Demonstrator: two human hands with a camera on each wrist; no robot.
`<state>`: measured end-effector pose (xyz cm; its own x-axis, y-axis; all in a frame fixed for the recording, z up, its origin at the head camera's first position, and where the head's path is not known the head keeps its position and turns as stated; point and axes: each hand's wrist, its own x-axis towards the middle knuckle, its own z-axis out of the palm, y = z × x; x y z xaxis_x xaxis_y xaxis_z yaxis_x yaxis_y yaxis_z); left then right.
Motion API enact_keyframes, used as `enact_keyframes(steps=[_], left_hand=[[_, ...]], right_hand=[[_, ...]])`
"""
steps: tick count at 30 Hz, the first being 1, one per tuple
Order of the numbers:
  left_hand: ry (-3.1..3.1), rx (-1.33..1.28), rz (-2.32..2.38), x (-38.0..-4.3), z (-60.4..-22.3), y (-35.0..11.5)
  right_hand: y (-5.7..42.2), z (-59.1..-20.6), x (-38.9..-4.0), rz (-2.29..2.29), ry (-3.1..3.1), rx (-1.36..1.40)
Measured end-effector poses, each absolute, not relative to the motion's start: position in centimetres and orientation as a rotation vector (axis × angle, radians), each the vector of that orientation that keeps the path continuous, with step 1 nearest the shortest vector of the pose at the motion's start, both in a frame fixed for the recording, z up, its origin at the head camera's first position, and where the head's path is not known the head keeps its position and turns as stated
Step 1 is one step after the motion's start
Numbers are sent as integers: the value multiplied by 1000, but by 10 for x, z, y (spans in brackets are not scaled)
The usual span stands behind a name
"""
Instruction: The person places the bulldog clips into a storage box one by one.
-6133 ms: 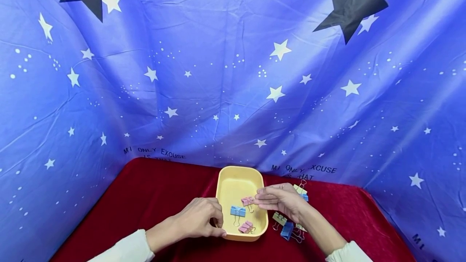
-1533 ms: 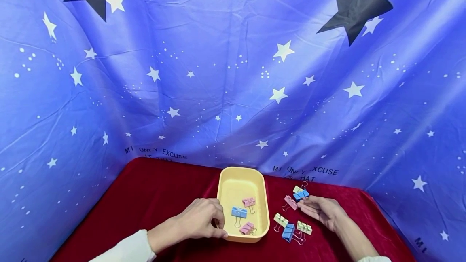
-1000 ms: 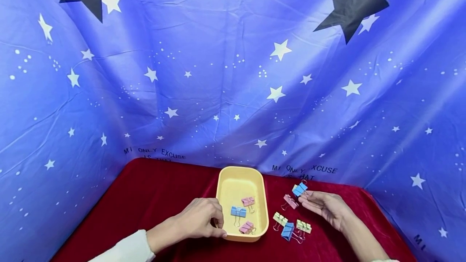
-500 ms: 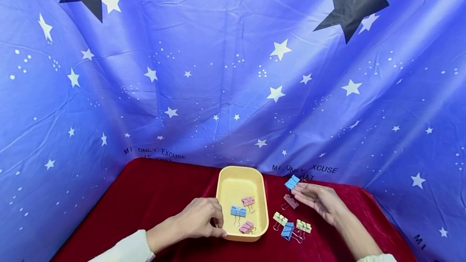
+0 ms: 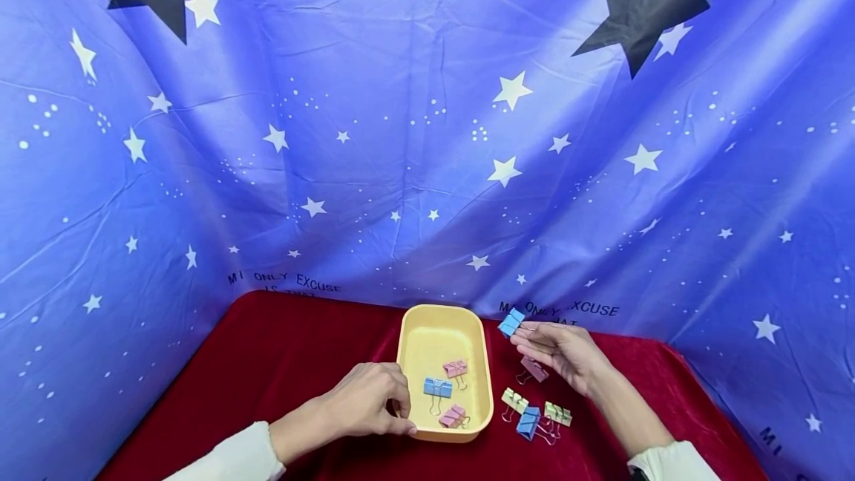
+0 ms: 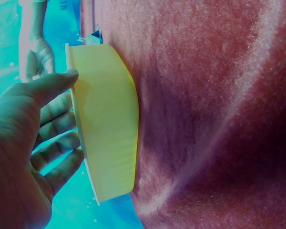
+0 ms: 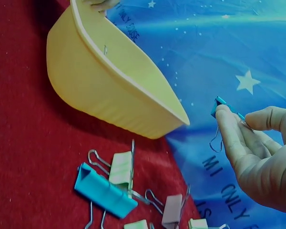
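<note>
My left hand (image 5: 370,401) grips the near left rim of a yellow plastic box (image 5: 485,362), thumb and fingers on either side of the wall in the left wrist view. A blue binder clip (image 5: 437,387) and two pink binder clips, one upper (image 5: 456,369) and one lower (image 5: 453,416), lie in the box. My right hand (image 5: 568,353) pinches another blue binder clip (image 5: 511,323) between thumb and fingers, above the table beyond the box's right side. The right wrist view shows this held clip (image 7: 218,106) clear of the cloth.
Right of the box, on the red cloth (image 5: 300,347), lie a pink clip (image 5: 534,370), a blue clip (image 5: 528,423) and two pale yellow clips (image 5: 515,401). A further pale clip (image 7: 198,223) edges into the right wrist view. A blue starry curtain (image 5: 414,132) rises behind.
The right hand let go of a pink clip in the box, then took a blue clip from the right, lifted it and carried it left. The left hand stays on the box.
</note>
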<state>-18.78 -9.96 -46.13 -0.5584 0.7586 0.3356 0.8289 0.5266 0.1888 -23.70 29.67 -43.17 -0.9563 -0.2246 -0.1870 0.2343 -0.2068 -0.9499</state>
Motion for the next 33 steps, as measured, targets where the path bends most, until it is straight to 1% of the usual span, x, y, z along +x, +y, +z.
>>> enact_keyframes(steps=[9,21,33], left_hand=[[-2547,-1350,-479,-188,-461,-99],[-2536,-1359,-464,-187,-461,-99],[-2548,-1353,-455,-187,-459,-99]], right_hand=[[274,-426,-240,-2177,1813,-50],[247,-422,-243,-2187,1795,-47],[226,-419,-253,-2150,1849,-49]])
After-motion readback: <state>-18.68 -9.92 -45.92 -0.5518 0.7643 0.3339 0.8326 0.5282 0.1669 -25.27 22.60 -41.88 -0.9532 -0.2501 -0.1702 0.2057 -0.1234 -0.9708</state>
